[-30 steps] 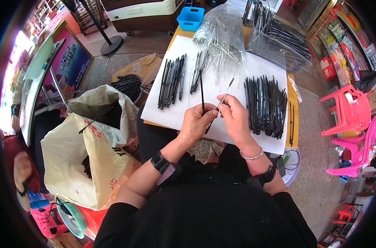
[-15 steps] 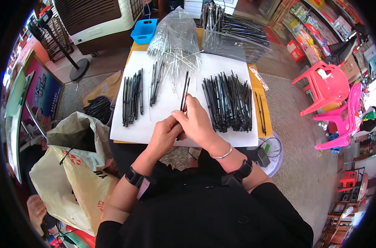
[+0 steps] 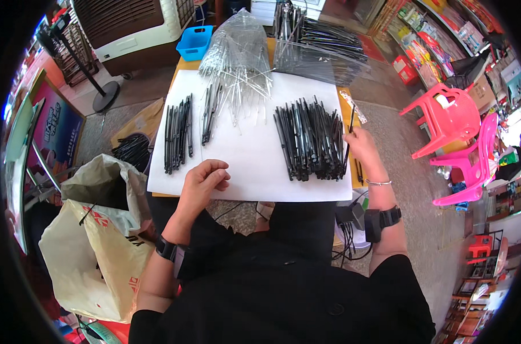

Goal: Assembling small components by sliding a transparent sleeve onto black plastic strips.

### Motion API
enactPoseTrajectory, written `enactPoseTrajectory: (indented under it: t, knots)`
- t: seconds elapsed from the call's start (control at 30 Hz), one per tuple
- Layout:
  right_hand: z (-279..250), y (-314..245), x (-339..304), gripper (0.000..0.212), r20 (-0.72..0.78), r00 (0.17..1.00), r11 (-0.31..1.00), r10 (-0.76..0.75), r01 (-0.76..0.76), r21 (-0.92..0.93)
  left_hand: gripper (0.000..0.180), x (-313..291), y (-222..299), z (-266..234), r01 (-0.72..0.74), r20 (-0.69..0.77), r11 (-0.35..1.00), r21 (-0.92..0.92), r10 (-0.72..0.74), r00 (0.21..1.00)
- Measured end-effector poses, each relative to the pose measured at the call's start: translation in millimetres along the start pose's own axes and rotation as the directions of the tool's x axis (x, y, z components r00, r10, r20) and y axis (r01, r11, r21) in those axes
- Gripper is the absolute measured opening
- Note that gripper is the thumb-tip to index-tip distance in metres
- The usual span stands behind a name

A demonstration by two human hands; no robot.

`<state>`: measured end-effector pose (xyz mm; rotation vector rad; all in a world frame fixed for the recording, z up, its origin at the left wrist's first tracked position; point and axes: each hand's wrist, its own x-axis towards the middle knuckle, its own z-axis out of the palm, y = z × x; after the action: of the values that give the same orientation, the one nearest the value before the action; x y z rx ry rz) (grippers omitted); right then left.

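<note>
My right hand pinches a slim black rod along the right side of a wide pile of black rods. The pile lies on a white sheet. Over the near left part of that sheet hovers my left hand, its fingers loosely bent and nothing visible in them. Beyond it are a narrower group of black rods and a small bunch of them. Thin clear-and-white sticks spill from a plastic bag at the sheet's far edge.
More black rods lie in clear plastic at the back right, and a blue basket stands at the back left. Open sacks sit on the floor to my left. Pink chairs stand at the right.
My hands, together over the middle with thin black rods, have parted. The right has moved to the pile's right side with a rod; the left has drawn back leftward, without one.
</note>
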<state>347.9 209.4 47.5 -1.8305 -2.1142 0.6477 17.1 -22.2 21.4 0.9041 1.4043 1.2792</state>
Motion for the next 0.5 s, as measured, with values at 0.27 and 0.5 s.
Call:
enactPoseTrajectory:
  t: [0.27, 0.5]
  knots:
    - [29.7, 47.9, -6.7, 0.035, -0.103, 0.995, 0.989, -0.005, 0.02, 0.144, 0.017, -8.2, 4.3, -41.4, -0.106, -0.34, 0.975, 0.194, 0.169, 0.925]
    - [34.6, 45.2, -8.2, 0.028, -0.373, 0.903, 0.975, -0.213, 0.221, -0.023, 0.024, 1.1, 0.5, -70.5, 0.084, -0.529, 0.702, 0.707, 0.447, 0.721]
